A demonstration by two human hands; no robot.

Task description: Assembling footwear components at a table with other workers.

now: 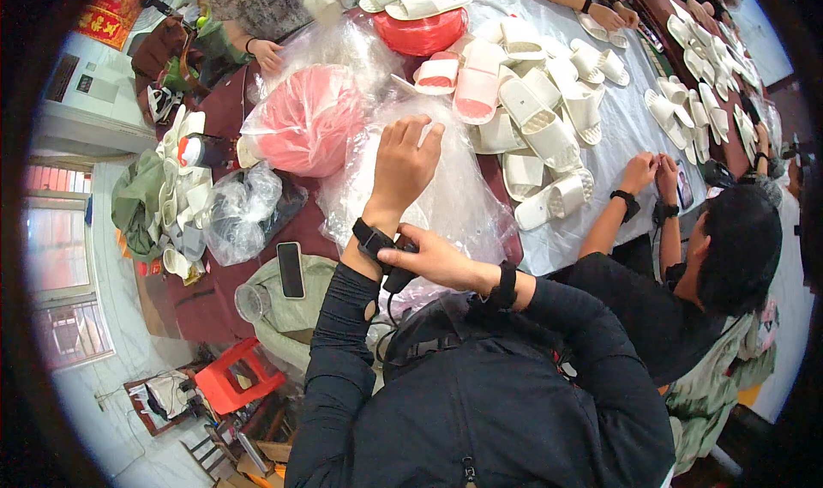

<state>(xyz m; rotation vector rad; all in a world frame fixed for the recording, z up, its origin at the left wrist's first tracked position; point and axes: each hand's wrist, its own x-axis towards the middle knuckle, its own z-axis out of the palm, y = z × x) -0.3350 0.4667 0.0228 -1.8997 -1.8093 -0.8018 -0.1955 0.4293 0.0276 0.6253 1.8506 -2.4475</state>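
Observation:
My left hand (405,166) is raised over a sheet of clear plastic film, its fingers apart, loosely bent and holding nothing. Around that wrist sits a black strap with a small black device (375,241). My right hand (435,259) reaches across and grips this wrist device, its thumb pressed along the strap; part of the device is hidden under the fingers. The clear plastic (454,188) spreads over the table just beyond both hands. Close to my left hand lies a bundle of pink plastic bags (313,119).
White slippers (549,136) pile up at the right, with a pink slipper (477,81) among them. A red round bundle (420,29) stands farther back. At the left are a phone (291,270), a clear cup (252,302) and a red stool (237,376). A co-worker (686,274) sits close on the right.

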